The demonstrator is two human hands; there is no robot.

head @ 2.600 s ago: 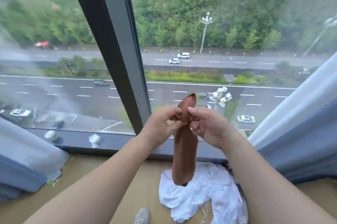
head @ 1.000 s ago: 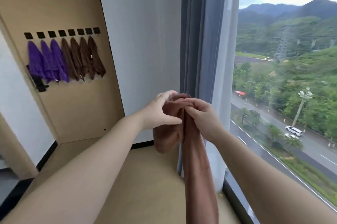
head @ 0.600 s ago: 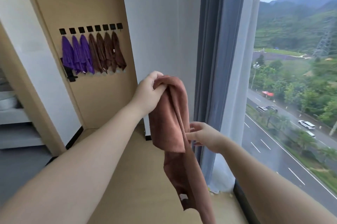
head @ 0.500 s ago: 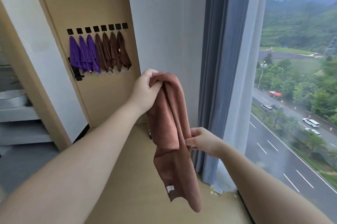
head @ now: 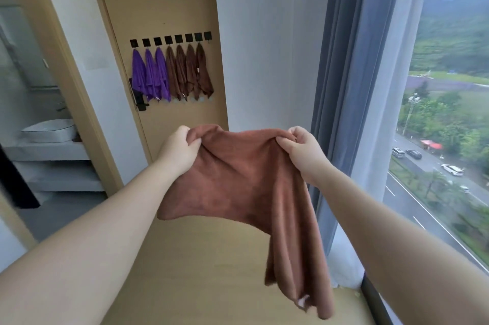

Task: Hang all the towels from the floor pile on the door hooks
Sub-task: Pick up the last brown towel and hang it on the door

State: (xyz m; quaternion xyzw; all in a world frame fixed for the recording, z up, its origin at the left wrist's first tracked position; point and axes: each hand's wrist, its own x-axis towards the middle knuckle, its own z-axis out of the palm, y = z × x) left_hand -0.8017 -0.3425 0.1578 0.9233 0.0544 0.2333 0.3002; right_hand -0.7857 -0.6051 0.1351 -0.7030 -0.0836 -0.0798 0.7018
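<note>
Two hands pinch the top edge of a rust-brown cloth towel (head: 238, 182), the left hand (head: 180, 150) and right hand (head: 301, 151) each bunching a corner. The towel hangs spread crosswise, its right side trailing lower. Well apart, ahead and slightly left, a tan wooden door (head: 158, 2) carries eight black square hooks (head: 168, 39). Only the rightmost hook (head: 207, 36) looks bare, and the left hand seems nearer it.

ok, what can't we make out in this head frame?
- Floor pile: outside the head view; towels left unknown.
- Brown towel corners: hidden inside left hand and right hand; any hanging loop unseen.
- Door hooks: too small to see their shape.
- Door handle: partly behind purple towels.
</note>
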